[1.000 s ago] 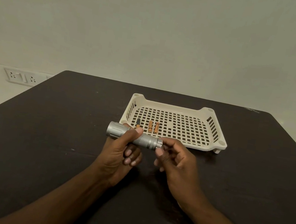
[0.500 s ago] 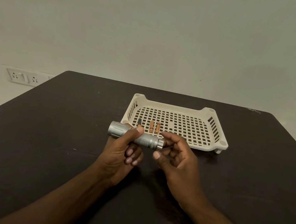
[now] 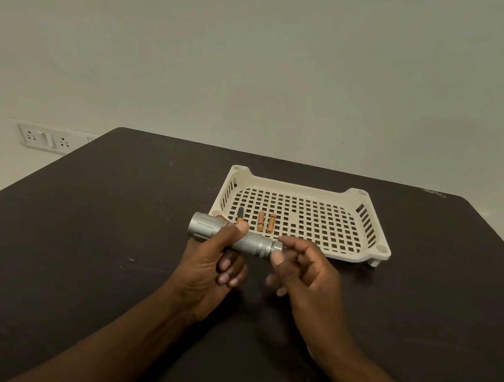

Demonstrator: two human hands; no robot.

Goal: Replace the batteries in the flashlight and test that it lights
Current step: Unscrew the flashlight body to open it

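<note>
The flashlight (image 3: pixel 234 237), a silver metal cylinder, is held level above the dark table (image 3: pixel 73 228), just in front of the near-left corner of the cream slotted tray (image 3: pixel 355 195). The left hand (image 3: pixel 208 270) is clenched around the barrel, thumb laid over the top, which steadies the body against twisting. The right hand (image 3: pixel 306 275) pinches the tail cap (image 3: pixel 276 247) between thumb and forefinger, the other fingers loosely spread; this grasp suits turning the cap on its thread. Whether the cap is being loosened or tightened cannot be told. The lamp head points away from the right hand, so the tail end faces the working fingers.

Inside the tray, near its left front corner, lie three batteries (image 3: pixel 260 221): two orange ones side by side and one darker one to their left, partly hidden behind the left thumb. They are probably kept there to stop them rolling across the table. No light shows at the lamp head.
</note>
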